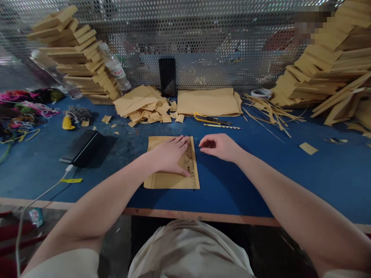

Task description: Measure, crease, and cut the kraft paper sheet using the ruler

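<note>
Your pale shirt [188, 251] is filling the near side, and beyond it the brown paper piece [162, 180] is lying on the blue table [232, 189] with the clear ruler [192, 182] along its right margin; that placing looks done, but no cut is showing there, and the cutter [213, 118] is lying unheld farther off. Your left hand [173, 153] is resting flat, fingers spread over both, while your right hand [222, 146] is hanging just right, fingers loosely curled, gripping nothing visible.

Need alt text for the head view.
A person's left hand rests on a clear ruler over brown paper on a blue table; the half-curled right hand is just right of it. Behind: cutter, pencil, upright phone, scraps, tall paper stacks.
</note>
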Motion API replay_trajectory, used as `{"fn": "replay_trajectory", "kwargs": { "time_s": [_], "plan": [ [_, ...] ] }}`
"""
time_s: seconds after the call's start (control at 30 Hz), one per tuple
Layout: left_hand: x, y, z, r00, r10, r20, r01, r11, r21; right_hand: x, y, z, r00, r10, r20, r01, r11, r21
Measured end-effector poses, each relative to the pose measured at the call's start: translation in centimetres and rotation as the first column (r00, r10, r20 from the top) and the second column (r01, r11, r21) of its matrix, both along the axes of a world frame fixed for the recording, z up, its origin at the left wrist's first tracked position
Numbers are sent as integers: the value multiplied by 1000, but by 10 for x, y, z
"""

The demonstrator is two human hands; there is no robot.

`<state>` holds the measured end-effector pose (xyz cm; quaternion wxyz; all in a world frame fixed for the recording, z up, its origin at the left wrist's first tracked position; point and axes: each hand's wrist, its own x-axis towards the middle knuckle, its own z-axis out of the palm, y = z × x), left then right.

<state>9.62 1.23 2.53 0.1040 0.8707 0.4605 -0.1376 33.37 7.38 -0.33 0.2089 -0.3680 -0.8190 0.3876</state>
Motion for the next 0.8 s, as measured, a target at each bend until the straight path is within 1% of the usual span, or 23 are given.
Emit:
{"fn": "replay_trajectory", "kwargs": {
  "time_s": [0.07,0.13,0.23,0.33,0.43,0.5,0.57,0.63,0.8],
  "plan": [
    [0,0,0,1000,2,2,-2,1000,5,-3,-1,-2,999,24,36,-25,999,26],
    [0,0,0,1000,3,-3,-3,1000,8,-7,-2,-3,998,5,61,-9,998,56],
    [1,0,1,1000,9,-4,-9,1000,9,-14,2,-6,989,-125,84,115,986,123],
    [1,0,1,1000,9,7,-9,1000,18,-23,13,-10,967,-243,81,223,954,201],
    [1,0,0,1000,4,13,-4,1000,19,-31,24,-14,946,-316,73,284,915,288],
    [0,0,1,1000,2,15,-3,1000,22,-33,26,-15,932,-355,73,308,883,355],
    [-1,0,3,1000,0,9,0,1000,31,-32,25,-15,924,-375,81,310,854,419],
    [-4,-1,7,1000,11,-10,-10,999,39,-28,21,-13,923,-371,101,285,837,467],
    [-10,-2,12,998,50,-40,-49,998,28,-14,15,-8,940,-284,188,146,834,532]
  ]
}}
